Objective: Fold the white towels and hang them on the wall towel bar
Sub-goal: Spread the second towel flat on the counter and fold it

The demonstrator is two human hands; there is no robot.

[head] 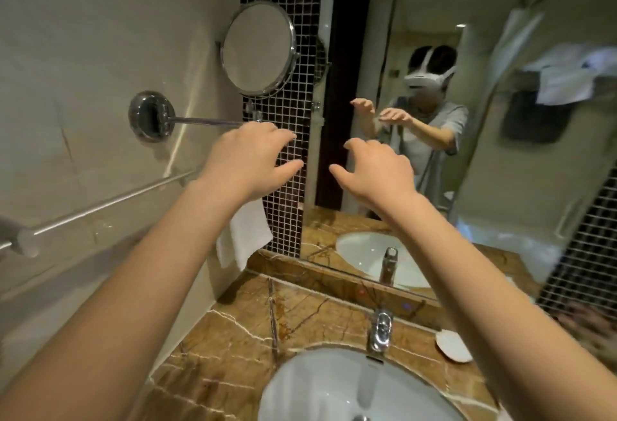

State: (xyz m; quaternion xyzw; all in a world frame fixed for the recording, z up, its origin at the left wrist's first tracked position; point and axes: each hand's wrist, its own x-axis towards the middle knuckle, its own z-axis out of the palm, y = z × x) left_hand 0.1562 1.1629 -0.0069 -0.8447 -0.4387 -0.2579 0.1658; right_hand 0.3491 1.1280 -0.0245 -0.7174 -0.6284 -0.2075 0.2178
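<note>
– Basin (334, 387) at six o'clock, tap (380, 330) just beyond it. Anything of the task down there?

– No. There is only the marble counter (233, 337) and a white soap dish (452, 345) at four o'clock. The one white towel (245, 237) plainly in reach is at about eight o'clock, folded and draped over the wall towel bar (110, 202). It sits at the bar's mirror end, probably to leave the rest of the rail bare for more.

– And the hands?

– Both arms stretch forward over the counter, palms down. The left hand (247, 160) is at ten o'clock, directly above the hung towel but apart from it. The right hand (377, 170) is at two o'clock. On each, the fingers are spread and loosely bent, and nothing is gripped. The two hands are near each other without touching.

– Why lifted like that?

– I'd guess the person is between steps, letting go or reaching. The picture doesn't settle it.

– Farther off?

– A round shaving mirror (258, 48) is at eleven o'clock. In the big wall mirror (500, 187), at two o'clock, white cloths (564, 76) lie heaped on a rack, likely the next towels.
</note>
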